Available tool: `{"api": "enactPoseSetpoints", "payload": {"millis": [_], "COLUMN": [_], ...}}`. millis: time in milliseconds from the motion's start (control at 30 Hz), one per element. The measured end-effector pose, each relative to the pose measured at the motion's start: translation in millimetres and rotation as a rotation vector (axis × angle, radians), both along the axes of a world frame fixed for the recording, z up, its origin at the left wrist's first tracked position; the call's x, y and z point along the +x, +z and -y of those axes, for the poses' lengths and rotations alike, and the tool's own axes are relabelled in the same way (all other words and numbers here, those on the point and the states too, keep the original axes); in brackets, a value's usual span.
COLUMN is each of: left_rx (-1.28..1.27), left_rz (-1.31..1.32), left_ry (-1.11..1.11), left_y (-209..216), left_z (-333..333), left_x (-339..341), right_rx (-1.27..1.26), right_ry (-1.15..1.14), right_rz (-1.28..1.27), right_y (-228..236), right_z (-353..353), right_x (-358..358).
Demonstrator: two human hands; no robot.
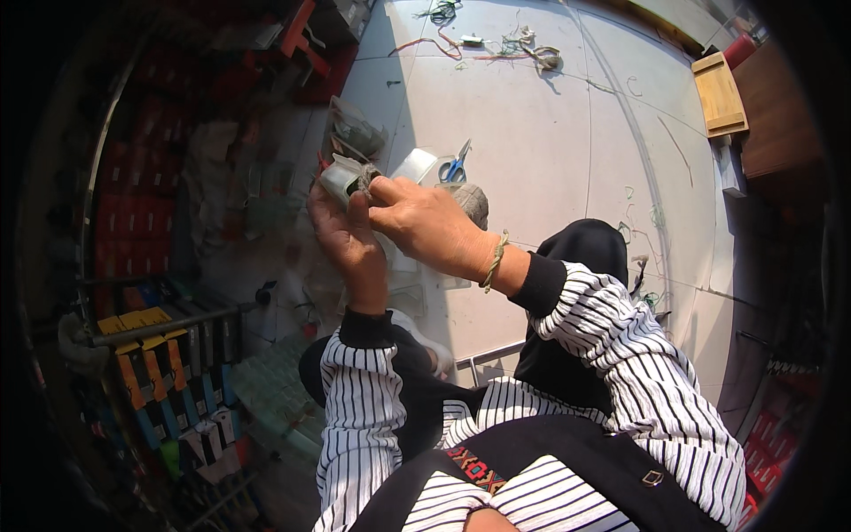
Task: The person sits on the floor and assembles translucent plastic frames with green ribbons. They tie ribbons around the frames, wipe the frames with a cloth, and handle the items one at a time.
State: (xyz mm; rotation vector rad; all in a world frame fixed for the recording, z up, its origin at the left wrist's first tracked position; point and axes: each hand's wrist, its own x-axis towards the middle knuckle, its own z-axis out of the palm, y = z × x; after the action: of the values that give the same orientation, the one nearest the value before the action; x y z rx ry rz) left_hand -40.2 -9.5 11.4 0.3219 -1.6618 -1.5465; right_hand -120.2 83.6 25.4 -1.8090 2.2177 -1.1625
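Note:
My left hand (339,238) is closed around a small clear plastic container (337,180), held tilted above the floor. At the container's mouth sits a grey-brown woven or corded piece (365,178). The fingers of my right hand (425,217) pinch this piece, and its lower part is hidden by them and by the container. Blue-handled scissors (454,167) lie on the tiles beyond my right hand. Beside them is a whitish clear plastic piece (415,166). A grey-brown rounded bundle (474,204), perhaps twine, is partly covered by my right wrist.
Clear plastic packaging (356,133) lies past my left hand. Thread scraps (530,51) are scattered across the tiled floor (505,115). A rack of small boxes (173,363) stands close on the left. At the far right is a wooden stool or box (720,93).

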Motion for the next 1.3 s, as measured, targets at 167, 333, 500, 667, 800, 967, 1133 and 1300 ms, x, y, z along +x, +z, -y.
{"api": "enactPoseSetpoints", "payload": {"millis": [167, 333, 500, 667, 800, 967, 1133, 1300], "left_rx": [-0.025, -0.206, -0.291, -0.210, -0.213, 0.130, 0.792, 0.789], "left_rz": [0.039, 0.022, 0.021, 0.047, 0.171, -0.020, -0.255, -0.349], "left_ry": [0.093, 0.259, 0.145, 0.096, 0.140, 0.067, -0.085, -0.361], "left_y": [11.0, 32.5, 33.7, 39.3, 46.4, 42.5, 24.7, 18.0], "left_z": [8.4, 31.8, 27.6, 29.3, 39.1, 43.1, 22.3, 13.2], "left_x": [-2.5, 7.2, 7.8, 8.5, 19.3, 14.3, -5.8, -11.7], "right_rx": [-0.041, 0.091, -0.438, -0.247, -0.259, -0.370, -0.473, -0.338], "right_ry": [0.185, 0.037, -0.443, -0.027, 0.192, 0.259, 0.307, 0.133], "right_rz": [0.171, 0.426, 1.188, 1.319, 1.591, 1.821, 2.039, 1.718], "right_y": [7.8, 4.1, 6.1, 2.6, 7.7, 13.2, 6.7, 0.4], "right_z": [-18.6, -38.8, -41.6, -36.0, -36.6, -29.2, -18.6, -9.7], "right_x": [-16.6, -64.8, -96.9, -77.0, -67.3, -46.3, -16.0, -0.4]}}
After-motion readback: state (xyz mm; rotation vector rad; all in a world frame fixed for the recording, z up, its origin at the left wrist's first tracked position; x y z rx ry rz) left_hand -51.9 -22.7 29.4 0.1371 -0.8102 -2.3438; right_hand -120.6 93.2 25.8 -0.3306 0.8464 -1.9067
